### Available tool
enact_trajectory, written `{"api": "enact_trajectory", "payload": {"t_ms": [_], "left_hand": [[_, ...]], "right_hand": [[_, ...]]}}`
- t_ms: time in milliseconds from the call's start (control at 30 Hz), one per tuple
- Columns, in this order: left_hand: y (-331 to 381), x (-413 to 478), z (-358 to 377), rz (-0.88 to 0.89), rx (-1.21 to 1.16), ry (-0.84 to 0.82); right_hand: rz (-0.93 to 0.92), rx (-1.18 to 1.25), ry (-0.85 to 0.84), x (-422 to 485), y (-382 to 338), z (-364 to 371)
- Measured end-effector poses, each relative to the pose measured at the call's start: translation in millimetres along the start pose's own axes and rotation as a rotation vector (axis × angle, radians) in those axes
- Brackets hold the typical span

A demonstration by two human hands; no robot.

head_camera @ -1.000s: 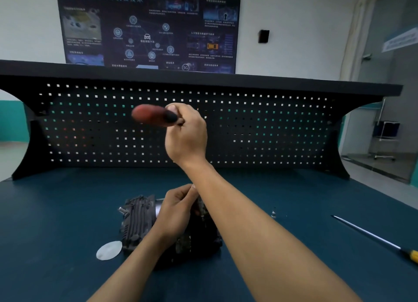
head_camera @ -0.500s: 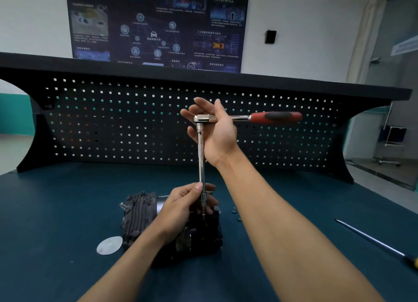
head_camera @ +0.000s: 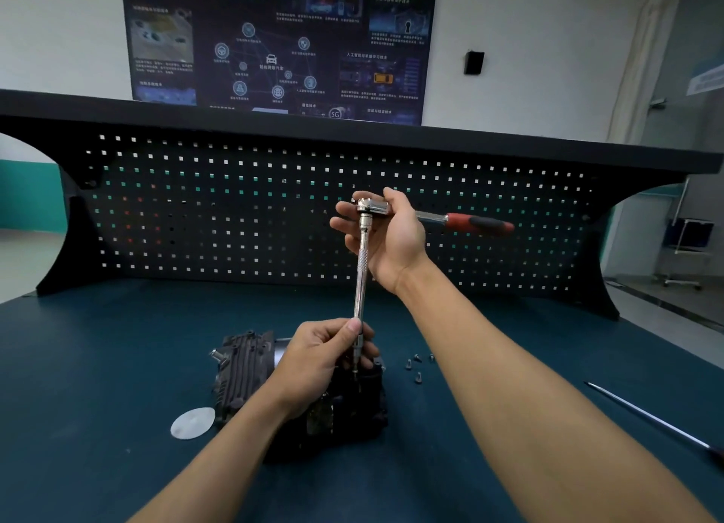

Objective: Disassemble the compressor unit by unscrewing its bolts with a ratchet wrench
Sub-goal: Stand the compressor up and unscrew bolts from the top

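Observation:
The dark ribbed compressor unit [head_camera: 243, 373] sits on the blue bench in front of me. A ratchet wrench with a red and black handle [head_camera: 478, 223] stands over it on a long chrome extension bar [head_camera: 361, 275], whose tip goes down into the top of the unit. My right hand [head_camera: 395, 240] holds the wrench head between thumb and fingers, with the handle pointing right. My left hand [head_camera: 317, 362] pinches the bottom of the extension bar just above the unit and hides the bolt there.
Several loose bolts [head_camera: 417, 364] lie on the bench just right of the unit. A white disc [head_camera: 193, 423] lies at its front left. A long screwdriver [head_camera: 646, 416] lies at the right. The black pegboard [head_camera: 235, 209] closes off the back.
The wrench handle has swung from pointing left to pointing right. My right hand has shifted its hold to the wrench head. My left hand stays on the extension bar.

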State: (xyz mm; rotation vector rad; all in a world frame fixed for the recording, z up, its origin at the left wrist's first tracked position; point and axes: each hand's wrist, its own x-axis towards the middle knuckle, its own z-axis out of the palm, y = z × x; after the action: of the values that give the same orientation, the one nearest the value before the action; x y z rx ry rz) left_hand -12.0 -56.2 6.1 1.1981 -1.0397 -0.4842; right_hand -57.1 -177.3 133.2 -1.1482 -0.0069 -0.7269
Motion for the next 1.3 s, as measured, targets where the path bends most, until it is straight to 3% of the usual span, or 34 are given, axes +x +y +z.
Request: {"api": "enact_trajectory", "payload": {"t_ms": [267, 433, 633, 800, 933, 1133, 1300], "left_hand": [[-1, 0, 0, 0.044, 0.057, 0.025], [-1, -1, 2, 0.077, 0.052, 0.024], [-1, -1, 3, 0.101, 0.083, 0.039], [-1, -2, 1, 0.102, 0.096, 0.051], [1, -4, 1, 0.09, 0.1, 0.053], [2, -2, -1, 0.037, 0.052, 0.059], [-2, -1, -2, 0.015, -0.012, 0.005]], "right_hand": [[-0.429, -0.409, 0.273, -2, 6, 14], [-0.716, -0.849, 0.448, -6, 11, 18], [-0.947, -1.27, 0.388, -12, 14, 42], [-0.863, -1.501, 0.32, -4, 19, 51], [-0.857, -1.354, 0.305, 0, 24, 55], [-0.552, -0.57, 0.145, 3, 20, 55], [-0.315, -0.147, 0.055, 4, 8, 42]]}}
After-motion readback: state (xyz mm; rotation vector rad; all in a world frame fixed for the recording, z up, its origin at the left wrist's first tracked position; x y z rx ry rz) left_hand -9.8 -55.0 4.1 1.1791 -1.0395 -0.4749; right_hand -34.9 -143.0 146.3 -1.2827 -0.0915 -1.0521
